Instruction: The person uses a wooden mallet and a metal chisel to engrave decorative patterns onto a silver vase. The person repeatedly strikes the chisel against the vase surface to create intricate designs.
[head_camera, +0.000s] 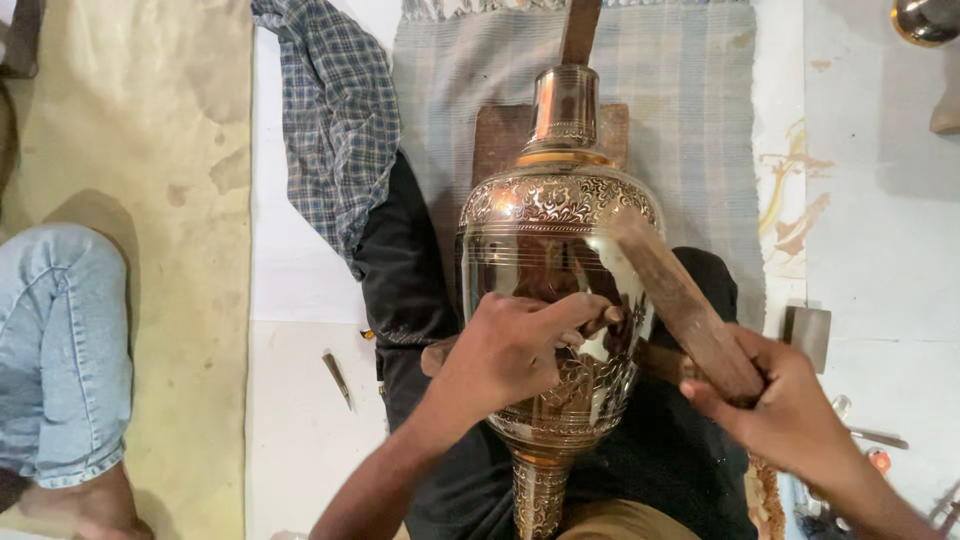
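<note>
A large shiny metal vase (556, 225) with engraved floral bands lies lengthwise in front of me, its neck pointing away and resting on a wooden block (495, 135). My left hand (510, 350) rests on the vase's belly, fingers pinched on a small chisel (606, 318) whose tip touches the metal. My right hand (785, 405) grips a long wooden mallet stick (675, 295), which slants up and left over the vase, just right of the chisel. The vase's foot (540, 495) sits low between my forearms.
A striped grey mat (690, 110) lies under the block. A checked cloth (335, 115) and dark cloth (400, 270) lie left of the vase. A spare chisel (337, 378) rests on the floor. Another person's jeans-clad leg (60, 350) is far left. Small tools (870, 440) lie at right.
</note>
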